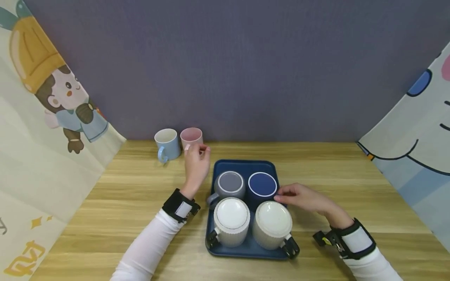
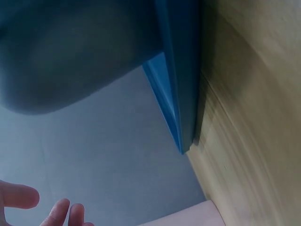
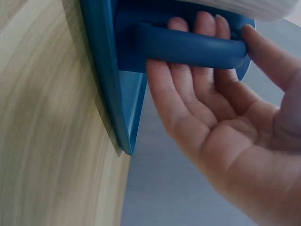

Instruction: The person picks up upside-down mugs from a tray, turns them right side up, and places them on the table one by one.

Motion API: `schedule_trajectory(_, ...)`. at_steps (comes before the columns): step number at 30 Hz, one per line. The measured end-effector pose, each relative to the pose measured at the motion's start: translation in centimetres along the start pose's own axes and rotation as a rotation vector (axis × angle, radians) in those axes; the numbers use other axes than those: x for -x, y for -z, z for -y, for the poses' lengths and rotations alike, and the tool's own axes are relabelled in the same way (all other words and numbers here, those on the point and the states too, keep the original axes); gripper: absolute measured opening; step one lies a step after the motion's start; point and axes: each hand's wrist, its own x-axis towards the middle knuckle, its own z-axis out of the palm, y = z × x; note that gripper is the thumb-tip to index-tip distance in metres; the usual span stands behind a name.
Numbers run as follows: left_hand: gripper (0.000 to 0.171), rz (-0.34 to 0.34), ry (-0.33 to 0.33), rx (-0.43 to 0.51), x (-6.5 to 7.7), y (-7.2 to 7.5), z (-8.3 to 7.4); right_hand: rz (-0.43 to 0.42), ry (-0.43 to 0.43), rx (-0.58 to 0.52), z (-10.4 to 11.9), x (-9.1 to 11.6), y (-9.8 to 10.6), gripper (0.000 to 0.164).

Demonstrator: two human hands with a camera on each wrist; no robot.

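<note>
My right hand (image 1: 302,197) grips the handle of a dark blue mug (image 1: 262,184); the right wrist view has the fingers through the handle (image 3: 193,47) and the thumb at its end. That mug stands upside down at the back right of a navy tray (image 1: 246,167). My left hand (image 1: 197,168) is raised just in front of a pink mug (image 1: 191,136), which stands upright on the table. In the left wrist view, thumb and fingertips (image 2: 59,212) are spread apart with nothing between them, to one side of the pink mug (image 2: 188,216).
Also upside down on the tray are a grey mug (image 1: 230,182) and two whitish mugs (image 1: 232,222) with black handles. A light blue mug (image 1: 167,144) stands upright left of the pink one. A grey panel (image 1: 246,78) closes off the wooden table (image 1: 123,210) at the back.
</note>
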Motion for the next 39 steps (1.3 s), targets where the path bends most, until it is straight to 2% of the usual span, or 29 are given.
schedule_trajectory(7, 0.014, 0.019, -0.014, -0.004, 0.50, -0.35, -0.63, 0.021, -0.008, -0.027, 0.10, -0.05, 0.21, 0.022)
schedule_trajectory(16, 0.015, 0.024, -0.014, 0.001, 0.56, -0.37, -0.49, 0.046, 0.009, -0.096, 0.01, -0.29, -0.03, 0.023)
schedule_trajectory(23, 0.015, 0.025, -0.003, 0.015, 0.50, -0.12, -0.44, 0.024, 0.014, -0.130, -0.02, -0.32, -0.07, 0.023)
schedule_trajectory(34, 0.016, 0.011, 0.002, 0.010, 0.32, 0.11, -0.62, 0.025, -0.031, -0.328, -0.40, -0.55, 0.27, 0.032)
schedule_trajectory(39, 0.016, 0.006, 0.011, 0.013, 0.13, 0.19, -0.51, 0.012, -0.055, -0.422, -0.78, -1.01, 0.49, 0.023)
